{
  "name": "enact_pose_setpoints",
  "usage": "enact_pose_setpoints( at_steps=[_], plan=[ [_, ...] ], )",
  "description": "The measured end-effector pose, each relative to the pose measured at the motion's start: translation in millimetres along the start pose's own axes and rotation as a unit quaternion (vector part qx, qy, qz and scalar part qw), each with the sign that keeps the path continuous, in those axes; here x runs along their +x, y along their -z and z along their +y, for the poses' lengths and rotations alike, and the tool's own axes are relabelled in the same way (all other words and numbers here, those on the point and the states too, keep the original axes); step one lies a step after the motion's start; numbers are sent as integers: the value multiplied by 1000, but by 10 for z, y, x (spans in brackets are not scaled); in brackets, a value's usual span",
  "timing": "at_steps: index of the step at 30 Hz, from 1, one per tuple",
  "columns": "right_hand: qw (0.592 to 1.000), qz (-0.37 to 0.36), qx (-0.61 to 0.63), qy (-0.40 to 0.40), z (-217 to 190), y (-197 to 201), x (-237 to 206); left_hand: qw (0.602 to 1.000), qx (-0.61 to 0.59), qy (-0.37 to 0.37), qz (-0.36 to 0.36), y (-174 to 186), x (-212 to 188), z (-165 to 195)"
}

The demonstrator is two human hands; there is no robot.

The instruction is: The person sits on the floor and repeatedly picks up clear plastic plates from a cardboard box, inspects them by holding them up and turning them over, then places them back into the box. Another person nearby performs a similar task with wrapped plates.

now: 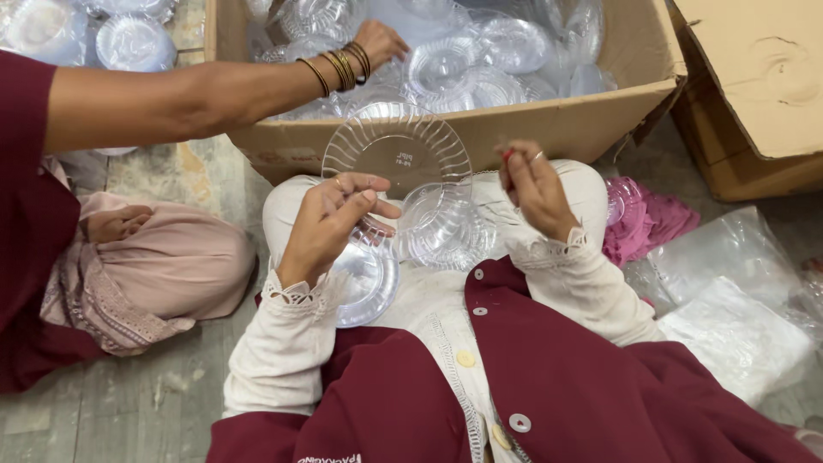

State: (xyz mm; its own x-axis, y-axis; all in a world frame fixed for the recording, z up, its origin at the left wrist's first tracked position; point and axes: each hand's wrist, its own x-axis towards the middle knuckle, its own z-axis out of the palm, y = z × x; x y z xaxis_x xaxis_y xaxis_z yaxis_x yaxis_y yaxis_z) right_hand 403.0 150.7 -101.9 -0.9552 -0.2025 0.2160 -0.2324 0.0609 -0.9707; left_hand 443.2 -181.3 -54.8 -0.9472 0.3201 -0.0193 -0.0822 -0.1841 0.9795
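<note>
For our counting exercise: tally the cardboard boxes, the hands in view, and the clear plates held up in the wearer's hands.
Cardboard boxes: 2
Hands: 3 (left hand, right hand, co-worker's hand)
Held-up clear plate: 1
Total: 6

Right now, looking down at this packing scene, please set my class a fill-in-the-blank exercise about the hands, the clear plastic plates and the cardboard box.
1. The person's left hand holds up a clear, ribbed round plastic ____.
2. The brown cardboard box is full of clear plastic ____.
3. A co-worker's hand, bangles on its wrist, reaches into the ____.
4. The right hand is raised ____ the lap.

Missing words: plate; plates; box; above
</note>
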Motion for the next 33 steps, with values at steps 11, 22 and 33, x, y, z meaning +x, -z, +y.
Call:
enact_pose_setpoints(
  at_steps=[11,22,33],
  plan=[
    [950,-99,-236,181,105,54,50,994,81,65,-19,-96,-42,278],
    [962,-127,-165,177,173,57,119,995,50,55,-63,-78,-42,310],
    [953,-130,-195,192,240,79,179,998,48,21,-30,-118,-29,216]
  ],
)
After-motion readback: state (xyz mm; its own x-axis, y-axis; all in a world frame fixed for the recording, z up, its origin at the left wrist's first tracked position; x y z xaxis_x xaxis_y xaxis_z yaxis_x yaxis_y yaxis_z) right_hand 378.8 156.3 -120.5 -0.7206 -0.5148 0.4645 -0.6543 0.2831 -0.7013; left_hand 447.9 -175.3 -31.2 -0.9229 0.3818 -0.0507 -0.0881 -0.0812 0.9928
